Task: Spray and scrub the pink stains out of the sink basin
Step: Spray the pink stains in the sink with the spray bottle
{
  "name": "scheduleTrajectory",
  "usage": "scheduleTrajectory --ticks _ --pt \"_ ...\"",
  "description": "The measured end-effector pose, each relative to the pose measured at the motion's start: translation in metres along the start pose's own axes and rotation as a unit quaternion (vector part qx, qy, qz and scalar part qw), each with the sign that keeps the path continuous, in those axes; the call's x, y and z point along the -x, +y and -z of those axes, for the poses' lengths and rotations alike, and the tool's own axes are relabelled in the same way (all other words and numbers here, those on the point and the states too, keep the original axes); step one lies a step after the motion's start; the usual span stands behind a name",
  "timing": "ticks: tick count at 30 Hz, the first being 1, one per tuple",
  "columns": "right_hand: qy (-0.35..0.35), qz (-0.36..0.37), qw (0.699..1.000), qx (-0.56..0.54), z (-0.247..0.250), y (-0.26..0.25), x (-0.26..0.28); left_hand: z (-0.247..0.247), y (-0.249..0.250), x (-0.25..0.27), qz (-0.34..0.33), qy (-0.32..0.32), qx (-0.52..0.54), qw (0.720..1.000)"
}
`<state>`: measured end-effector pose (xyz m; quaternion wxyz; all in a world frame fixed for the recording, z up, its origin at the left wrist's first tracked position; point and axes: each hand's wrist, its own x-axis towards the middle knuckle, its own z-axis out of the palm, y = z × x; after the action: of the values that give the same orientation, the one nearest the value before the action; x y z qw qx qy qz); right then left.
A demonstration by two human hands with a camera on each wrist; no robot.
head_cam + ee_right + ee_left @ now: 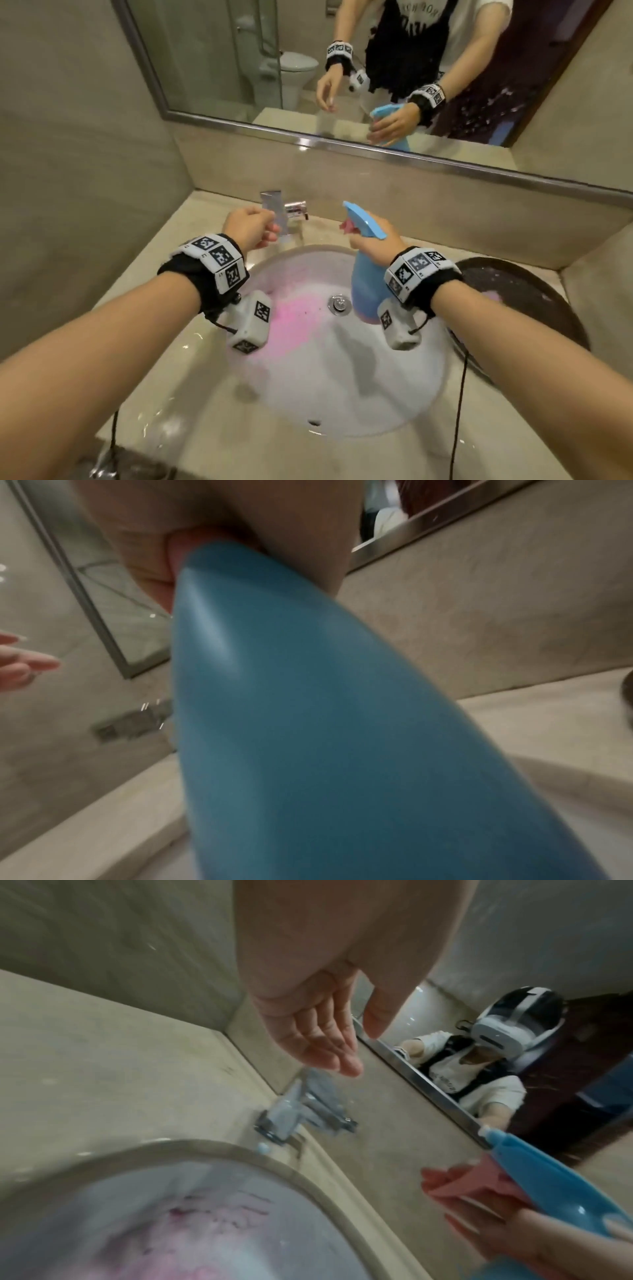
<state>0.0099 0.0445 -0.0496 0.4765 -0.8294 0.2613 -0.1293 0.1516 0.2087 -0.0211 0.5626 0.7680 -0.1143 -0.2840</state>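
Note:
A white oval sink basin [359, 387] is set into the beige counter, with pink stains [291, 315] spread over its left and back wall; the same pink stains [192, 1240] show in the left wrist view. My right hand [373, 245] grips the neck of a blue spray bottle [366, 281] with a pink trigger, held upright over the basin's back right. The bottle [308, 737] fills the right wrist view. My left hand [253, 228] hovers empty just in front of the chrome faucet [284, 209], its fingers [329, 1047] relaxed and apart.
A dark round tray [520, 301] sits on the counter right of the basin. The drain plug [339, 303] is at the basin's back. A framed mirror [342, 68] runs above the backsplash. A wall closes off the left side. Cables hang from both wrists.

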Motion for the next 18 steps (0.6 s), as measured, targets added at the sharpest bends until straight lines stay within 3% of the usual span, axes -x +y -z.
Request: scheduleTrajectory --ticks 5,9,18 --pt "-0.068 -0.072 0.995 0.017 -0.054 0.009 -0.006 0.058 -0.054 -0.006 0.052 0.064 -0.015 0.997" --pt "-0.093 -0.144 0.984 0.055 -0.077 0.025 -0.011 0.085 -0.1 -0.02 0.091 0.059 -0.096 0.989" --pt "-0.088 -0.256 0.957 0.106 -0.112 0.077 -0.04 0.075 -0.146 -0.064 0.258 0.024 -0.23 0.938"
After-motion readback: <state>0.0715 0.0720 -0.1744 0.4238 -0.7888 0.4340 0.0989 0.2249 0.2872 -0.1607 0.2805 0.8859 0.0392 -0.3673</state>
